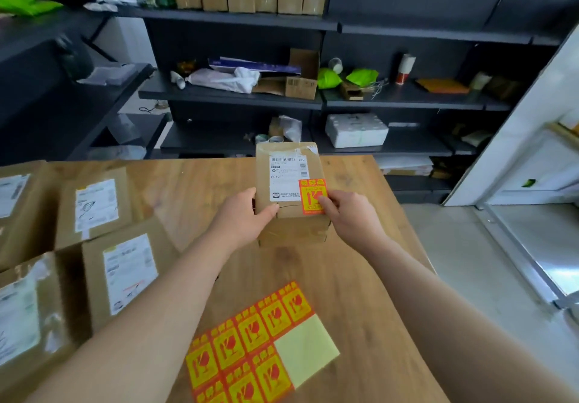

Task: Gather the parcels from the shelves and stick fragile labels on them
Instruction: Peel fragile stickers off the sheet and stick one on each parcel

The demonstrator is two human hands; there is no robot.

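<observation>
A small brown cardboard parcel (289,164) with a white shipping label stands on the wooden table (360,277), near its far edge. My left hand (242,219) grips the parcel's near left corner, thumb on top. A red-and-yellow fragile label (311,194) lies on the parcel's top right corner, and the fingers of my right hand (347,214) press on the label's lower edge. A sheet of fragile labels (250,343) lies on the table close to me, with bare yellow backing at its right corner.
Several brown parcels (94,208) with white labels lie on the table's left side. Black shelves (250,95) behind the table hold cardboard boxes, plastic bags, a foam box (357,130) and tape rolls. A grey floor and a white door frame lie to the right.
</observation>
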